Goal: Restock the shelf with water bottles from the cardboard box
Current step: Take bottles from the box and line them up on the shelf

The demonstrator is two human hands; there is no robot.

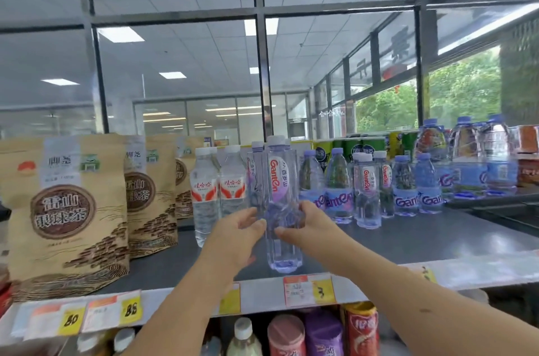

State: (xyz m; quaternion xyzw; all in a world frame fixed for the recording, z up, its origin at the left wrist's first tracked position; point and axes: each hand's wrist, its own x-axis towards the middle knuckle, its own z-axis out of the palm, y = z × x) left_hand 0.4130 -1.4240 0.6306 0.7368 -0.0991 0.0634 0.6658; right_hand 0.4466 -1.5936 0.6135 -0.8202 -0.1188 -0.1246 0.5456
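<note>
Tall water bottle (281,180) held upright near front edge of shelf (408,242), long axis vertical. Whether base is set down cannot be told. Lower body clasped from both sides: left hand (237,229) on its left, right hand (303,221) on its right, fingers curled round it, both equally near. Ganten row (405,195) stood behind, toward back right, so rearward push judged next. Cardboard box not seen.

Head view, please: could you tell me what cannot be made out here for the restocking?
Cardboard box: outside the head view's frame.
Ganten bottle: middle covered by left hand and right hand.
Second bottle behind it: mostly hidden, blurred.
Price tags: print too blurred to read.
Lower-shelf bottles: cut off by the bottom edge.
</note>
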